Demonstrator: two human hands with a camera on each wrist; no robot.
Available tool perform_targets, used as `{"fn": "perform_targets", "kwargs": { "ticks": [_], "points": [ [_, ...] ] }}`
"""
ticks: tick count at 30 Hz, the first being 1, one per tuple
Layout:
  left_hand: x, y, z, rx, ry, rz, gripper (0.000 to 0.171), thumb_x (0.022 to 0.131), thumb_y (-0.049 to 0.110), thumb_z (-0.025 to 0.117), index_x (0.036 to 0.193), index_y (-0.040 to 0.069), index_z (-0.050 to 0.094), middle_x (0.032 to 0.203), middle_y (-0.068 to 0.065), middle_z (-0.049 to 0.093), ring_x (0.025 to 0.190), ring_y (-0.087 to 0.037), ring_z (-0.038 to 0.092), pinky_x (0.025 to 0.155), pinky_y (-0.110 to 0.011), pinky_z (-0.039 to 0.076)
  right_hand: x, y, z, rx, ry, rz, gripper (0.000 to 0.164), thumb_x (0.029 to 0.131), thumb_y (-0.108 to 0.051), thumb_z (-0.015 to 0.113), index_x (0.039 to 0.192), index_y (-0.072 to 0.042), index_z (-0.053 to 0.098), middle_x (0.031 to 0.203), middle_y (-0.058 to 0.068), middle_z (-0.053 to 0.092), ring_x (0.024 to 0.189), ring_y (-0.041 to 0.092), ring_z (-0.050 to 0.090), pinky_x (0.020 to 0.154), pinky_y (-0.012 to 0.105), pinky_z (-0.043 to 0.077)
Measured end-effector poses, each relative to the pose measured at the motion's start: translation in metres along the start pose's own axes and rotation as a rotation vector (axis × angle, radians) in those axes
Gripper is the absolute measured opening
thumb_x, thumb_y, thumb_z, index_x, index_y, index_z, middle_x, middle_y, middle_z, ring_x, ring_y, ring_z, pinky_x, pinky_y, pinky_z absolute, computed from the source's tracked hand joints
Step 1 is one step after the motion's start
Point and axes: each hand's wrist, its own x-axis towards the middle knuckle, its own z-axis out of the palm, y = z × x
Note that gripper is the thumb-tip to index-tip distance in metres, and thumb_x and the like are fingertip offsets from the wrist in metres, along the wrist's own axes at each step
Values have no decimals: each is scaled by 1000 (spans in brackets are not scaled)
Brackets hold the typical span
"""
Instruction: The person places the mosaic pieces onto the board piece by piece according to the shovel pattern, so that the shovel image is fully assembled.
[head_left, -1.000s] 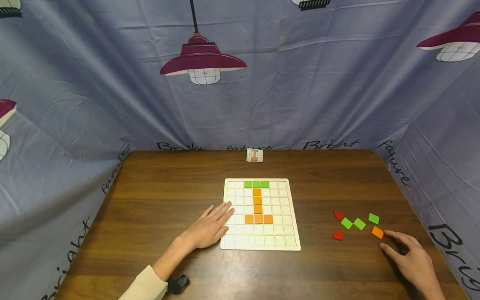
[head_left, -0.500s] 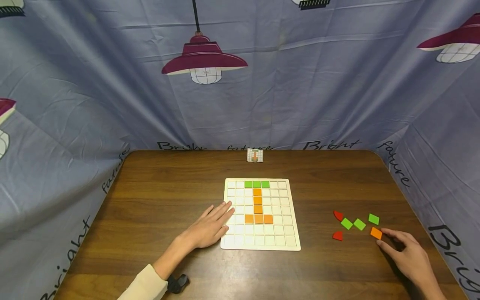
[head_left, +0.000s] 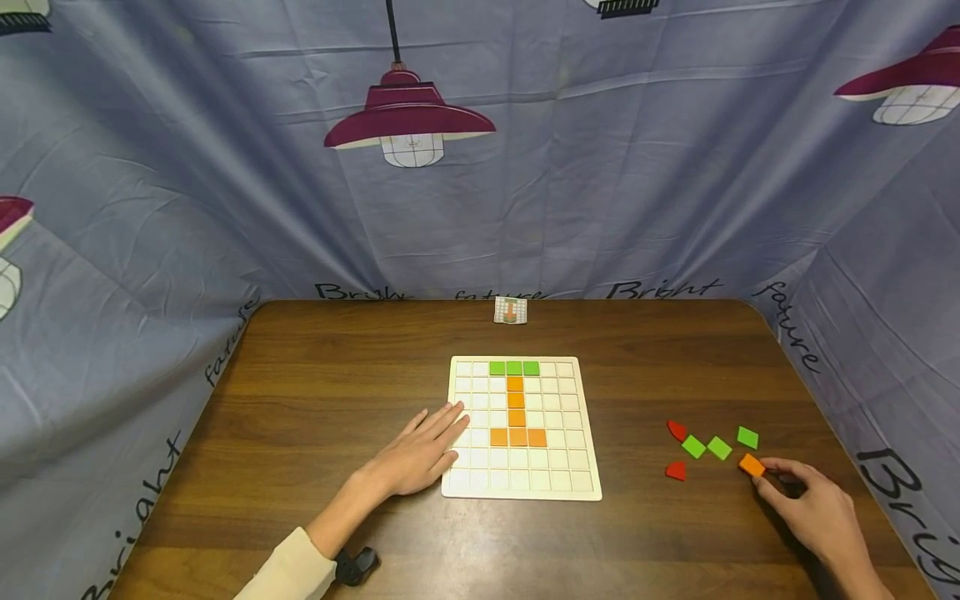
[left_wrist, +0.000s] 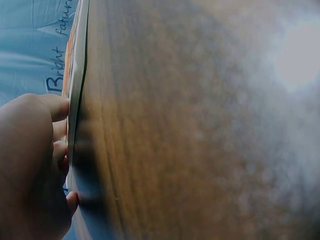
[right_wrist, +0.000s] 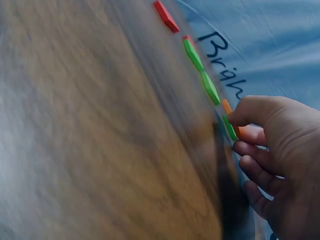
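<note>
Over on the right, the person's right hand (head_left: 817, 512) pinches one orange square tile (head_left: 752, 465) narrowly between thumb and forefinger; whether it is clear of the wood-grain table (head_left: 337, 358) I can't tell. Just beside it are five other loose tiles: three green square tiles (head_left: 718, 448) and two red round-sided tiles (head_left: 676, 472). Two of the greens sit almost corner to corner, with one red close by; the third green is nearest the pinched tile.

The left hand (head_left: 420, 457) lies palm down with its digits spread, the fingertips reaching over the left edge of a white grid board (head_left: 566, 458). That board has seven rows of seven cells. Nine are coloured: three green squares (head_left: 513, 368) along the far row, and six orange squares (head_left: 516, 400), three in a column beneath and three in a row at its foot. The hand hides part of the left-hand cells.

One small patterned card (head_left: 511, 310) is at the far edge, its design too tiny to read. Behind, the blue curtain (head_left: 637, 183) shows five printed lamps (head_left: 410, 117), only one with its whole shade in sight. From the right wrist, a green tile mostly covers one red, and the thumb blocks much of the pinched orange.
</note>
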Motion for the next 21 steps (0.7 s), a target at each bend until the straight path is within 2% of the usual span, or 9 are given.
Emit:
{"fn": "perform_targets", "kwargs": {
  "ticks": [1, 6, 10, 13, 15, 17, 21],
  "points": [
    [0, 0, 0, 1, 1, 1, 57, 109, 31, 40, 159, 8, 24, 166, -10, 14, 151, -24, 12, 119, -52, 13, 0, -3, -1, 2, -13, 9, 31, 84, -19, 80, 107, 1, 71, 96, 21, 69, 76, -18, 39, 69, 54, 43],
    [0, -1, 1, 6, 1, -1, 57, 109, 31, 39, 159, 8, 24, 166, -10, 14, 151, -24, 12, 119, -51, 13, 1, -27, 3, 31, -38, -8, 32, 86, -20, 79, 110, -1, 71, 91, 13, 72, 72, -11, 52, 68, 49, 47],
    [0, -1, 1, 4, -2, -3, 57, 109, 31, 39, 159, 8, 25, 166, -10, 14, 151, -24, 12, 119, -51, 13, 5, -58, 13, 75, -44, -81, 30, 83, -18, 82, 110, -6, 73, 91, 6, 73, 76, -5, 59, 69, 32, 50],
    [0, -1, 1, 0, -5, -5, 57, 109, 31, 40, 159, 8, 24, 166, -10, 14, 151, -24, 12, 119, -51, 13, 8, -84, 24, 119, -40, -188, 29, 80, -11, 83, 107, -8, 74, 90, 3, 73, 78, 5, 64, 67, 21, 49],
    [0, -1, 1, 0, -7, -6, 57, 109, 31, 40, 159, 8, 24, 166, -10, 13, 151, -24, 12, 119, -51, 13, 10, -101, 32, 158, -43, -264, 29, 78, -7, 83, 106, -9, 74, 91, 3, 72, 78, 13, 67, 66, 21, 50],
    [0, -1, 1, 0, -7, -6, 57, 109, 31, 40, 159, 8, 24, 166, -10, 13, 151, -24, 12, 119, -51, 13, 13, -118, 42, 190, -47, -336, 30, 76, -3, 82, 105, -9, 74, 91, 2, 72, 79, 18, 68, 66, 26, 54],
    [0, -1, 1, 0, -5, -4, 57, 109, 31, 40, 159, 8, 24, 166, -10, 13, 151, -24, 12, 119, -51, 13, 17, -148, 60, 233, -99, -427, 31, 76, -3, 82, 104, -11, 74, 95, -3, 71, 83, 17, 67, 70, 35, 56]
  ]
}}
